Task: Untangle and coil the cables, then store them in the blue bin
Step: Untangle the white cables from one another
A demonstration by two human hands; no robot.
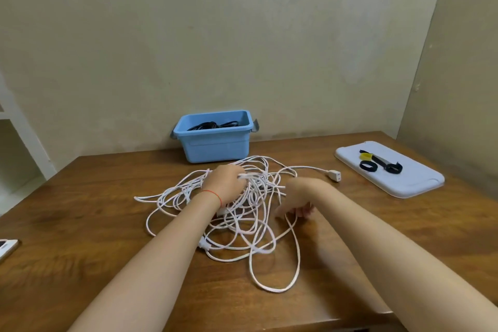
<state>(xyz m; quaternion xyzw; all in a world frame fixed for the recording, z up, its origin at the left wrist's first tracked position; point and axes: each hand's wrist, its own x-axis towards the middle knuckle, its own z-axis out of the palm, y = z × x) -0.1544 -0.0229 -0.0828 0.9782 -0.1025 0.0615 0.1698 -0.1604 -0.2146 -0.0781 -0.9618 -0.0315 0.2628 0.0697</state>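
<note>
Both hands [225, 183] [296, 197] grip tangled white cable [242, 224], its socket end [334, 176] pointing right.

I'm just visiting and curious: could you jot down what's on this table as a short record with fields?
Surface: wooden table
Cable: white cable, tangled loose pile
Left hand: gripping strands in the tangle
Right hand: in the tangle, fingers curled; grip unclear
Bin: blue bin by the wall, black cables inside
Lid: white lid carrying cable ties
Left edge: phone
</note>
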